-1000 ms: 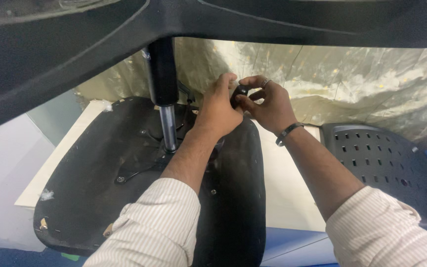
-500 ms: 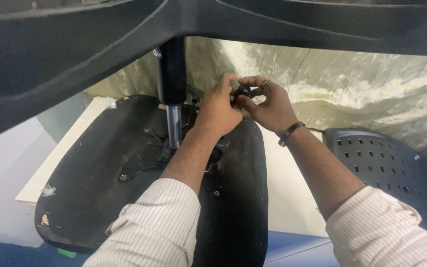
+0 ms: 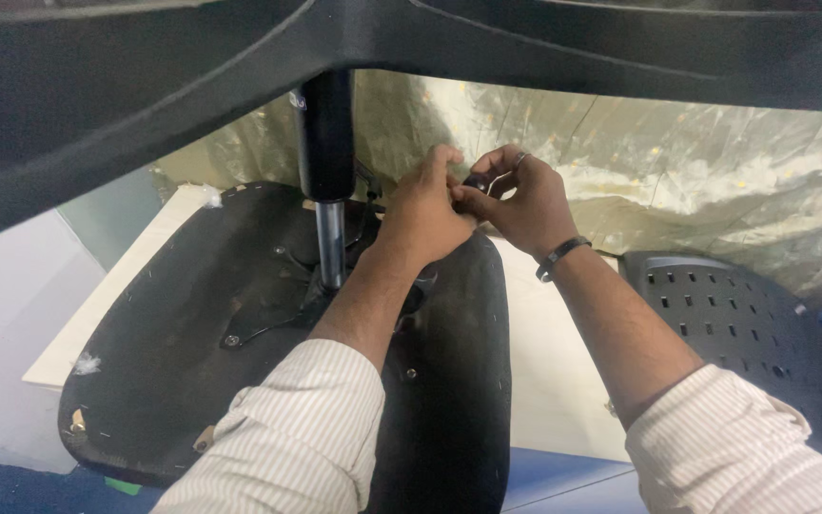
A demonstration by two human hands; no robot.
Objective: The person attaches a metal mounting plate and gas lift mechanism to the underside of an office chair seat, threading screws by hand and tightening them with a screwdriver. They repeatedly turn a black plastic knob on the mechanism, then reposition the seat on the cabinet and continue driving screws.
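Observation:
An upturned black chair seat [image 3: 192, 333] lies on a white table, with its gas-lift column [image 3: 327, 181] standing up from the underside mechanism. My left hand [image 3: 425, 214] and my right hand [image 3: 520, 205] meet just right of the column, above the seat's far edge. Both pinch a small black knob [image 3: 476, 181] held between their fingertips. My right wrist wears a dark bracelet [image 3: 561, 257]. What the knob joins to is hidden behind my left hand.
The black star base of the chair [image 3: 411, 48] spans the top of the view, close to the camera. A perforated dark plastic chair part [image 3: 744, 324] lies at the right. Crumpled shiny plastic sheeting [image 3: 696, 181] hangs behind. The white table [image 3: 563, 381] shows between seat and part.
The view has shifted slightly, so the column and hands sit a little further right. Both hands stay together on the small black knob, with little change in grip.

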